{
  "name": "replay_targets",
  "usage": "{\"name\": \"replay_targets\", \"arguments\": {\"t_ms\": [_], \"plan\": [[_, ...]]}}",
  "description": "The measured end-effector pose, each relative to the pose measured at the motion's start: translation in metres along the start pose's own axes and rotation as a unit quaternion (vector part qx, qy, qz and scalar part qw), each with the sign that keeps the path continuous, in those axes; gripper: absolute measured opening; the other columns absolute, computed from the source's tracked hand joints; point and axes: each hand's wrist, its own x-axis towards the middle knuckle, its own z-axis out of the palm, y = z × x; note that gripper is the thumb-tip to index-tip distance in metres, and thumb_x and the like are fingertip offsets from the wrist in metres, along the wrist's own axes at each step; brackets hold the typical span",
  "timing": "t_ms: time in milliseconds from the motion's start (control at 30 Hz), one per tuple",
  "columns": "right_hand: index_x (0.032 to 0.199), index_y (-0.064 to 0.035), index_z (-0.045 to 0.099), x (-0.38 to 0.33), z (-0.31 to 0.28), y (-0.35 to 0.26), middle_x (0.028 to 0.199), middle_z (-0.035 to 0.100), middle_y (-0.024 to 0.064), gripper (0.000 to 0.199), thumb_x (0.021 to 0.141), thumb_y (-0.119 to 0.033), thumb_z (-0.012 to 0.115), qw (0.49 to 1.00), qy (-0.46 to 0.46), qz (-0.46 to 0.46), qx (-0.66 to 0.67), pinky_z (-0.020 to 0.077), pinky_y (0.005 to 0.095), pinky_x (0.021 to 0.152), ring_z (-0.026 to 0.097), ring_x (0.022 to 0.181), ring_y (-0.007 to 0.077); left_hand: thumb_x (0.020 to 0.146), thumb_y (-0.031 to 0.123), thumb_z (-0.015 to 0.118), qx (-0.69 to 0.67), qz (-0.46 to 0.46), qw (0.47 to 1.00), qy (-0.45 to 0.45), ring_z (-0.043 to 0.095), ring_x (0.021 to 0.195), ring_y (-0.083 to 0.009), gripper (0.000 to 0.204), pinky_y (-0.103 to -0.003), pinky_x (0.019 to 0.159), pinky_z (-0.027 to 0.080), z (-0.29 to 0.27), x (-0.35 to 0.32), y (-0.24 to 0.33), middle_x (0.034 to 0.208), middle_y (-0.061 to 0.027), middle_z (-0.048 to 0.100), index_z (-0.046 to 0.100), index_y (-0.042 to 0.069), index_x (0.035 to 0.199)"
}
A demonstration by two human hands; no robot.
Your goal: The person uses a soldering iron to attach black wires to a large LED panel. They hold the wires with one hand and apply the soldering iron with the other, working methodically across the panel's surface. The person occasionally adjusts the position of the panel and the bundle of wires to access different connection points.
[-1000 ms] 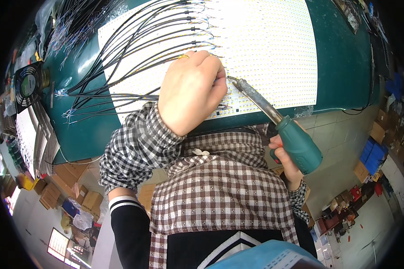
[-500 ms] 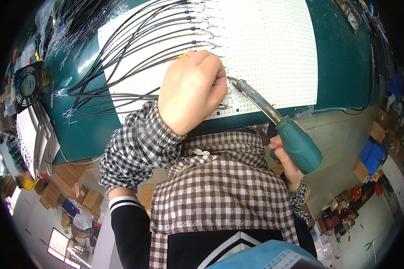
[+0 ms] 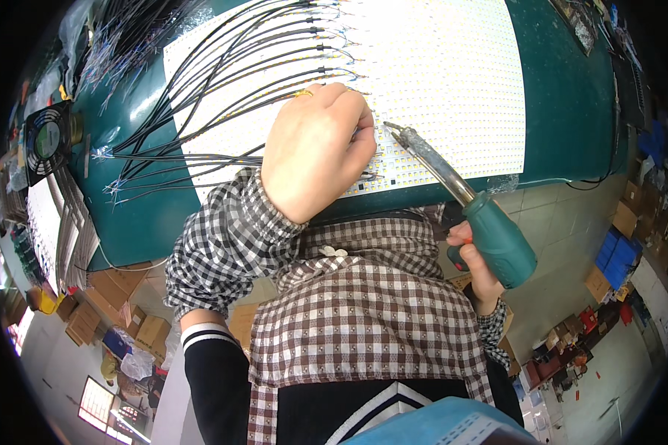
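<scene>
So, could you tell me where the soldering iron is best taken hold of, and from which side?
Grip the soldering iron by its thick green handle, coming from the person's right, at the near table edge. The bare metal shaft slants up and left to a tip over the white LED panel, so that end is best avoided. The right hand holds the handle this way; the left hand rests on the panel.

A teal-handled soldering iron (image 3: 490, 233), black wires (image 3: 200, 126), a white dotted panel (image 3: 438, 74), a dark green table (image 3: 571, 96), and black-and-white checked sleeves (image 3: 223, 245).
</scene>
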Motion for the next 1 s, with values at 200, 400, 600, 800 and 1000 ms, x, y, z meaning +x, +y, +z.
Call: {"name": "replay_targets", "arguments": {"t_ms": [200,400,600,800,1000], "plan": [[0.111,0.0096,0.062,0.006,0.01,-0.014,0.098,0.064,0.0177,0.036,0.091,-0.02,0.069,0.999,0.034,0.008,0.013,0.0592,0.035,0.074,0.066,0.084,0.0246,0.079,0.003,0.075,0.056,0.076,0.993,0.07,0.062,0.078,-0.0295,0.016,-0.037,0.068,0.05,-0.023,-0.027,0.014,0.086,-0.0094,0.063,0.063,0.003,0.09],[0.109,0.0094,0.063,0.012,0.015,-0.022,0.092,0.067,0.0187,0.04,0.091,-0.027,0.067,0.998,0.064,-0.004,-0.002,0.0564,0.0343,0.072,0.067,0.075,0.0229,0.079,0.004,0.074,0.001,-0.011,1.0,-0.024,0.065,0.08,-0.0304,0.02,-0.037,0.066,0.05,-0.024,-0.037,0.01,0.087,-0.0114,0.063,0.062,0.003,0.096],[0.107,0.0088,0.063,0.007,0.012,-0.02,0.092,0.068,0.019,0.042,0.09,-0.029,0.067,0.998,0.064,0.001,-0.009,0.0541,0.0365,0.075,0.067,0.074,0.0228,0.082,0.003,0.072,0.027,0.068,0.997,-0.015,0.062,0.075,-0.0317,0.014,-0.037,0.064,0.05,-0.009,-0.024,0.005,0.087,-0.011,0.06,0.063,0.005,0.092],[0.109,0.0082,0.062,0.005,0.01,-0.015,0.096,0.068,0.0218,0.042,0.09,-0.029,0.066,0.998,0.064,-0.002,0.0,0.0542,0.0382,0.077,0.068,0.076,0.0243,0.082,0.003,0.071,-0.022,0.05,0.998,-0.023,0.063,0.073,-0.0282,0.01,-0.035,0.063,0.05,-0.007,-0.016,-0.002,0.084,-0.01,0.059,0.062,0.004,0.089],[0.112,0.008,0.062,0.005,0.011,-0.014,0.101,0.068,0.0237,0.045,0.09,-0.03,0.066,0.999,0.047,-0.009,-0.013,0.0542,0.0383,0.079,0.068,0.078,0.0243,0.079,0.004,0.07,-0.047,0.031,0.998,-0.025,0.062,0.069,-0.0243,0.01,-0.034,0.061,0.05,-0.002,-0.009,-0.011,0.08,-0.008,0.058,0.061,0.003,0.084]]}}
